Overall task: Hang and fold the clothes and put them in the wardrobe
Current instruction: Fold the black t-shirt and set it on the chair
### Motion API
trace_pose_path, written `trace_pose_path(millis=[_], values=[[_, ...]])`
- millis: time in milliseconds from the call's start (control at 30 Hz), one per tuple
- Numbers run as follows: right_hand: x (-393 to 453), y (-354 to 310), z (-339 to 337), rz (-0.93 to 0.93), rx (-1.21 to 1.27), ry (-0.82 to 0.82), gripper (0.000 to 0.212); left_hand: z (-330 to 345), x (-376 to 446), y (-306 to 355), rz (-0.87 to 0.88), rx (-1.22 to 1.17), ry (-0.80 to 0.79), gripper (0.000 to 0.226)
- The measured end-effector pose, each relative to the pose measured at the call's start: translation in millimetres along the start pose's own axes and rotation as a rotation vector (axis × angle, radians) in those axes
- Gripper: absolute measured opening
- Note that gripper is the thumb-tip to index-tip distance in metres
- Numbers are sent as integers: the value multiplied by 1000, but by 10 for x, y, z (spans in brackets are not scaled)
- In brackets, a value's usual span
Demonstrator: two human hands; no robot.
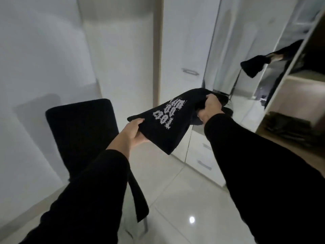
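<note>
Glossy pale floor tiles (175, 199) and white wardrobe doors (184, 50) fill the dim room. Out in front, the left hand (134, 132) grips the near edge of a folded black garment (163, 124) with white print, thumb on top. The right hand (210, 108) clutches its far end, fingers curled tight. Both sleeves are black. Left of the hands stands a black chair (82, 131). Right, a mirrored door (246, 41) reflects the cloth beside open shelves (299, 78).

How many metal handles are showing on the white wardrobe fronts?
3: one door handle on the tall white door, and two drawer handles low down beside the mirror. Others may be hidden.
</note>
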State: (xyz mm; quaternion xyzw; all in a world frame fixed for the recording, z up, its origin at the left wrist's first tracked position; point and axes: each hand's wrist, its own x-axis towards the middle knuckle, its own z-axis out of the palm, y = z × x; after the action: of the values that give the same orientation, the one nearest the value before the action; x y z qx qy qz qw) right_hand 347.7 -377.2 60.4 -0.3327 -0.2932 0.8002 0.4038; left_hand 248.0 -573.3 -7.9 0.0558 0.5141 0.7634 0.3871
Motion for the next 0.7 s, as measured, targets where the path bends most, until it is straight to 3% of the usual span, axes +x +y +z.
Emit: trace_pose_path(millis=[133,400,700], values=[[346,-707,-619,-105,55,122,36,826,372,-273,-66,44,-192,28],[1142,-1915,-1994,-219,107,348,20,2698,1110,-1006,-123,104,-320,11],[1916,-2498,-3086,-201,59,563,42,3869,1796,-1766,-287,163,-471,13]])
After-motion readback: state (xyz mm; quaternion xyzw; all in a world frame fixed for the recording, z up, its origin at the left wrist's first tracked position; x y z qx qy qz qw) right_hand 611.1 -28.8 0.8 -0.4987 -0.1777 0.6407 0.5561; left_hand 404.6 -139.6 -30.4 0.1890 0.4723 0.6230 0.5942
